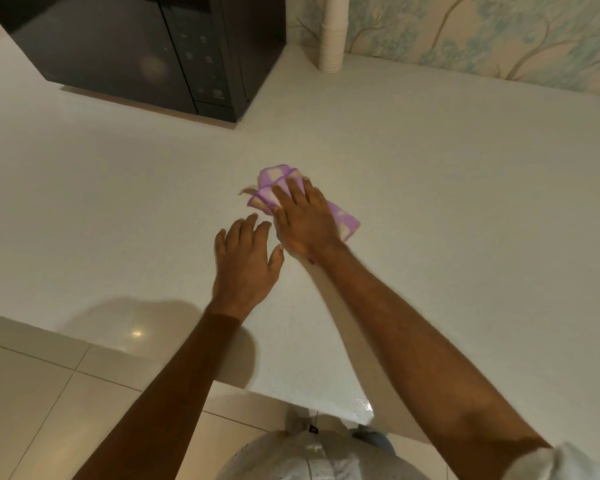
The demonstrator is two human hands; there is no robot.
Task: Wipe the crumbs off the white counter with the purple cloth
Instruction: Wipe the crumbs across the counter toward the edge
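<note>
Head view, looking down at white counter [430,174]. Right hand [305,223] flat, palm down on purple cloth [343,220], fingers slightly spread, pressing cloth to counter near centre. Small brown crumbs [246,190] just left of cloth edge. Left hand [246,261] beside it, empty, fingers loosely spread. Black microwave [146,46] at back left; stack of paper cups [332,36] against wall.

Both forearms bare. Short white sleeve [565,460] at right upper arm. White speckled shirt [312,459] over torso; blue fabric just beside it.
</note>
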